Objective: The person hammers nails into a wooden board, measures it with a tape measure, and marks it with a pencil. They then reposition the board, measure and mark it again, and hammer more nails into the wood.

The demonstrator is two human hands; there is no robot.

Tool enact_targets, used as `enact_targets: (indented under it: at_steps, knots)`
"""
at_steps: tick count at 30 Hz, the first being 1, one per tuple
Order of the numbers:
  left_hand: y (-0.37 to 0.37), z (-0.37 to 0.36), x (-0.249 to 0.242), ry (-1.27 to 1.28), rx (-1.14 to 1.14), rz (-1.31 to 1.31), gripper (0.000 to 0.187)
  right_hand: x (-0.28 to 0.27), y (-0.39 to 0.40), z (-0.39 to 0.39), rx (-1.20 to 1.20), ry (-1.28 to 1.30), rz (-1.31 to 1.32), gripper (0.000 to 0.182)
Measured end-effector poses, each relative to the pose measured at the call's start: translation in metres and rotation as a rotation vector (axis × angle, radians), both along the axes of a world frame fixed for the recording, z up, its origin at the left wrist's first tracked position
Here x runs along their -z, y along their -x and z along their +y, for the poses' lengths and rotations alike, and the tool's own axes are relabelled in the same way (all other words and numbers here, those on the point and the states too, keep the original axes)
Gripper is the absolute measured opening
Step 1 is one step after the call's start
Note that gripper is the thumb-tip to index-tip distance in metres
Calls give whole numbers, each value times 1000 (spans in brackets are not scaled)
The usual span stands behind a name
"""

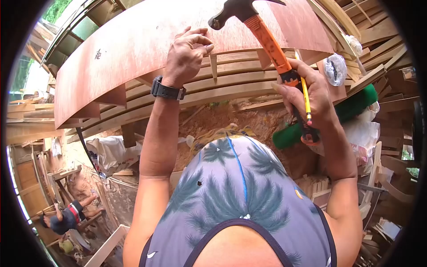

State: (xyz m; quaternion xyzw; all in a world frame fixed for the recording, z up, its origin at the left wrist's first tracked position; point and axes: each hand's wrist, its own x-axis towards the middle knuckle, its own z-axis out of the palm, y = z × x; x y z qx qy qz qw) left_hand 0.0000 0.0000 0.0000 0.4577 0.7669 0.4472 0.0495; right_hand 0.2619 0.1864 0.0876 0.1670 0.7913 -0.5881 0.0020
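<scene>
My right hand point(311, 89) is wrapped round the orange and black handle of a claw hammer point(269, 42), its dark head raised over the panel. A yellow pencil point(306, 98) is held in the same hand, lying alongside the handle. My left hand point(189, 53), with a dark watch point(168, 89) at the wrist, rests at the near edge of a reddish plywood panel point(124, 55). Its thumb and fingers are pinched together; whatever they hold is too small or hidden to make out. Under the panel run several curved wooden strips point(231, 80).
A green roll point(356, 104) and a clear plastic bag point(335, 70) lie at the right. White sacks point(113, 151) sit below the panel at the left. Stacked boards point(378, 35) fill the far right. Another person point(66, 218) is at the lower left.
</scene>
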Motion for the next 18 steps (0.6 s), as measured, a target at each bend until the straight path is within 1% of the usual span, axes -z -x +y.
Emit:
enact_targets:
  at_steps: [2,3,5,6,8,11,15,17,18]
  knots:
    - [1,-2,0,18,-62,0,13,0,-3,-3,-29,-274,189,60]
    - [-1,6,5,7,-58,1,13,3,-5,2,-26,-285,189,60]
    - [3,6,5,-10,-59,13,13,8,-3,0,-35,-367,331,61]
    - [1,5,3,-7,-62,13,13,10,-3,0,-38,-363,331,61]
    - [-4,4,-1,-48,-32,113,12,11,-2,0,-80,-565,409,64]
    - [-3,3,-1,13,-20,152,12,11,-1,-2,-85,-611,420,66]
    - [-4,3,-1,2,-22,183,13,8,2,-5,-97,-624,441,67]
    - [-9,2,-5,35,-64,85,16,5,3,-5,-119,-664,418,67]
    - [-7,2,-3,32,-68,83,16,4,3,-5,-123,-665,417,67]
